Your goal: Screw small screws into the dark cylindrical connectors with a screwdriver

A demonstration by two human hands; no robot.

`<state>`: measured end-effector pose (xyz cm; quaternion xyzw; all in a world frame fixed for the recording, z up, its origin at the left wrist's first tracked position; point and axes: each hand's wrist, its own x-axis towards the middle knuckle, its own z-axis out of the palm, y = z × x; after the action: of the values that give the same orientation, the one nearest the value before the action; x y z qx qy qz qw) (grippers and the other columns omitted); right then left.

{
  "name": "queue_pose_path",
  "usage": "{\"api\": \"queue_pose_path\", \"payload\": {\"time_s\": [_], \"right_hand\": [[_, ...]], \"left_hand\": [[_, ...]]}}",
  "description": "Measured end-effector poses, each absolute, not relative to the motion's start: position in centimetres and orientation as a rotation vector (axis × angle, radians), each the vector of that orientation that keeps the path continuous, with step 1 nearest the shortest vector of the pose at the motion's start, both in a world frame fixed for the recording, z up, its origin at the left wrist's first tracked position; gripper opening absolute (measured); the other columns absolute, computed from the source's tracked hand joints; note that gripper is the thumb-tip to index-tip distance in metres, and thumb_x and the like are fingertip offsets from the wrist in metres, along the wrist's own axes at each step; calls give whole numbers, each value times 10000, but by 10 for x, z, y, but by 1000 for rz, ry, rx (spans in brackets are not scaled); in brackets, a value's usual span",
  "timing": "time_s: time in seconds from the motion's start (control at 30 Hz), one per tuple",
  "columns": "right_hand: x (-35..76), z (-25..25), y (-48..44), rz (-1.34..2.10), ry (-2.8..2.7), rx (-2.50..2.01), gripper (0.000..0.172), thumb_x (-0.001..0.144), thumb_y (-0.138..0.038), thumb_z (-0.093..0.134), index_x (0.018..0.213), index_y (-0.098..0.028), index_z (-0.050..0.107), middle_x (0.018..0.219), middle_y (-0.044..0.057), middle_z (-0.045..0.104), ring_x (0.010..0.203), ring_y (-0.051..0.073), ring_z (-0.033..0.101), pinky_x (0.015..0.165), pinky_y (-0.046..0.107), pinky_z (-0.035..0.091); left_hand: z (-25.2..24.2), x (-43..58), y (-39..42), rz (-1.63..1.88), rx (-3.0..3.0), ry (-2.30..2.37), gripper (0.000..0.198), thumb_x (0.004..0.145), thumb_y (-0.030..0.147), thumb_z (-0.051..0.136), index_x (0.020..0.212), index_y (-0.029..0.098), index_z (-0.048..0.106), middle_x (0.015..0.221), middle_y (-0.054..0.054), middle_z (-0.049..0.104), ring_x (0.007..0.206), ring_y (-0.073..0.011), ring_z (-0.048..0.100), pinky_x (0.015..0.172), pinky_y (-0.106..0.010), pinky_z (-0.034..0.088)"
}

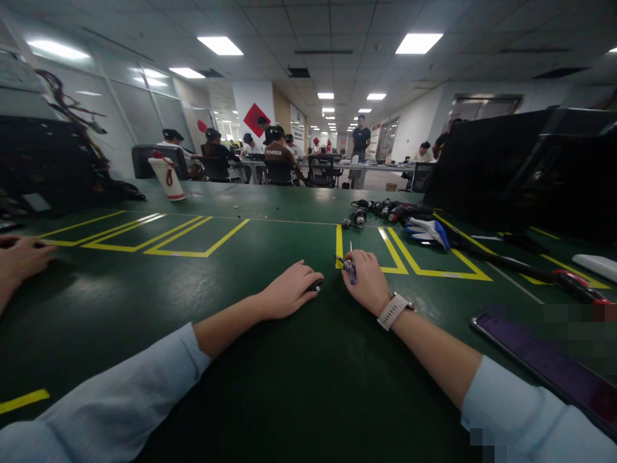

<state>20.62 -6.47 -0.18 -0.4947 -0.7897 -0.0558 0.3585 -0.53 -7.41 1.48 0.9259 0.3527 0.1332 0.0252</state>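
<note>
My left hand (288, 290) rests on the green table (270, 360), fingers curled over a small black part (315, 285) at its fingertips. Beside it, my right hand (369, 280) is closed around a small screwdriver (351, 265) with a purple handle, its thin shaft pointing up. A pale watch (394, 310) sits on my right wrist. Both hands lie close together near the table's middle, just in front of a yellow-taped rectangle (409, 254).
A heap of black tools and parts (385, 210) and a blue-white glove (428, 231) lie behind my right hand. A red-handled tool (573, 286) and a phone (549, 366) lie at right. Another person's hand (22, 257) rests at far left. A white bag (166, 177) stands at the back.
</note>
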Motion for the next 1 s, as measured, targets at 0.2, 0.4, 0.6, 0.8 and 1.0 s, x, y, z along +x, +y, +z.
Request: {"api": "queue_pose_path", "payload": {"time_s": [0.2,0.4,0.6,0.8,1.0], "right_hand": [[190,1,-86,61,-1878,-1125,191,764,-141,485,952,-155,517,931,104,574,895,242,509,817,390,415],[165,-1,-112,690,-1663,-1007,130,777,-186,487,895,-182,540,893,53,582,854,188,548,792,338,427],[163,6,-117,925,-1412,-950,124,789,-274,509,743,-179,574,730,16,605,716,157,566,702,298,434],[166,-2,-109,963,-1167,-910,228,781,-342,531,625,-176,552,541,-24,534,520,114,494,530,247,389],[166,1,-113,1107,-1020,-934,315,764,-359,542,514,-180,470,430,-65,400,377,71,353,372,209,250]], "left_hand": [[32,-10,-122,239,3052,942,331,799,174,503,1128,208,520,1009,-55,559,1000,-209,508,1058,-471,208],[42,-5,-143,182,3352,821,290,830,123,438,1083,194,563,1010,-63,582,1052,-209,496,1084,-478,157],[40,-6,-143,127,3497,758,282,820,109,464,1066,185,579,1080,-80,594,1131,-227,477,1086,-483,157],[41,-13,-138,102,3369,772,298,807,97,467,1063,194,585,1132,-77,591,1209,-239,420,1086,-480,142],[33,-31,-122,424,3089,1101,423,800,53,441,1162,254,526,1247,-37,528,1276,-241,299,1017,-458,274]]}}
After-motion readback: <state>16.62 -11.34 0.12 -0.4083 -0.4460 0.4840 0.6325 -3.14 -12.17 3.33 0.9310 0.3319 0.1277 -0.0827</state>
